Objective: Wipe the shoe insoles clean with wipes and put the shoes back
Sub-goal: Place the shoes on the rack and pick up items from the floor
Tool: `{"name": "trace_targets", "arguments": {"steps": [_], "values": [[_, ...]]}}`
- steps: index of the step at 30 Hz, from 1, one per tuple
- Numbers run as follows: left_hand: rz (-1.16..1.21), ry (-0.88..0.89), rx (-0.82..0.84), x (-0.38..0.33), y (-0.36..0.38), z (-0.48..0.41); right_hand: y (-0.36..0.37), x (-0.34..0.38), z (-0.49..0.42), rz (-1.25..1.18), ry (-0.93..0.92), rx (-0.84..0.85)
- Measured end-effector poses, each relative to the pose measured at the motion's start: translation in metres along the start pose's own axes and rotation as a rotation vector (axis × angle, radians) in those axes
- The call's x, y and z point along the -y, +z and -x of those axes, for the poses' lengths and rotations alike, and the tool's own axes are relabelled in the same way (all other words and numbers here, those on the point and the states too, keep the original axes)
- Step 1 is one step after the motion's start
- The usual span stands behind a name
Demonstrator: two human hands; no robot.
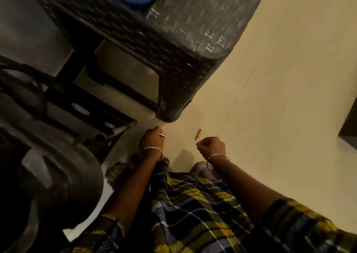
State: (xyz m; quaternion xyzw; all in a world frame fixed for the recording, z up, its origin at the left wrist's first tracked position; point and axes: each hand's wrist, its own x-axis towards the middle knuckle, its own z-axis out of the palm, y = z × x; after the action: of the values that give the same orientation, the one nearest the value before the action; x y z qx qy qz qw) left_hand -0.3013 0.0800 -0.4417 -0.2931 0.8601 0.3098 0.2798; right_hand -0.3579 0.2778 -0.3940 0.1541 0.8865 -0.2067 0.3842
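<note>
Fingers (153,131) of the left hand (151,141) pinched a thin red stick (162,135); the right hand (211,146) was curled into a fist, nothing showing in it. No shoes, insoles or wipes were in view, so the wiping could stall. Reaching forward risked striking the dark woven stool (170,98) at its near corner. A small orange piece (199,132) lay underfoot on the pale floor (280,79), which lay open to the right.
</note>
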Motion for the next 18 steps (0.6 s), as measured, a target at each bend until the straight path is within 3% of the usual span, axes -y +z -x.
{"name": "trace_targets", "arguments": {"steps": [4,9,12,15,18], "values": [[-0.186,0.149,0.155,0.019,0.02,-0.02,-0.003,0.0,-0.012,0.025,-0.022,0.009],[-0.502,0.327,0.134,0.02,0.02,-0.032,-0.01,-0.008,-0.013,0.049,-0.046,-0.004],[-0.599,0.333,0.182,0.019,0.018,-0.041,-0.009,-0.015,-0.009,0.071,-0.053,0.028],[-0.452,0.218,0.242,0.014,0.01,-0.045,-0.004,-0.019,-0.015,0.046,-0.01,0.034],[0.013,0.109,0.123,0.007,0.006,-0.037,0.005,-0.019,-0.032,-0.062,0.088,0.011]]}}
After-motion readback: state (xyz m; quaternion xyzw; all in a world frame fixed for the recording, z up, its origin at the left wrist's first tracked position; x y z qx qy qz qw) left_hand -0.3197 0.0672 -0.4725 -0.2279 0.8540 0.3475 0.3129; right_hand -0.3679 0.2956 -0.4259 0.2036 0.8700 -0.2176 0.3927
